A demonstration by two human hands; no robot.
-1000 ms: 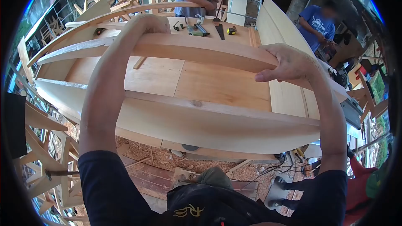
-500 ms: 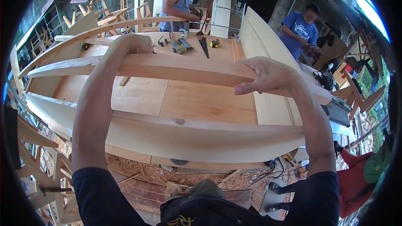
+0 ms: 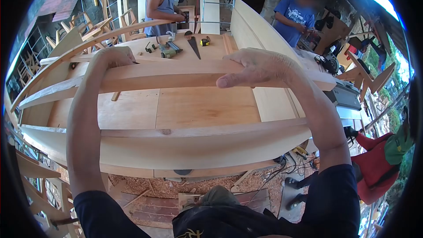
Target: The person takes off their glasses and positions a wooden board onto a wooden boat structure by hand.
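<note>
A long, planed wooden beam (image 3: 176, 74) spans the frame in front of me, slightly curved. My left hand (image 3: 116, 56) is closed over its top at the left; a small dark tip pokes out beside the fingers, but what they hold is hidden. My right hand (image 3: 260, 67) grips the beam right of centre, thumb against the near face and fingers over the top. Nearer to me, a second curved rail (image 3: 207, 145) with a knot on its upper edge runs parallel, below both hands. Plywood panel (image 3: 207, 108) shows between the two.
On the far plywood lie a handsaw (image 3: 194, 47), a yellow tape measure (image 3: 205, 41) and a green power tool (image 3: 169, 50). Two people, one in a grey tank top (image 3: 157, 2) and one in a blue shirt (image 3: 293, 17), stand beyond. Shavings (image 3: 165, 187) and cables cover the floor.
The whole view has shifted, so the scene sits further left. My right hand is slightly further left along the beam; my left hand keeps its place on it.
</note>
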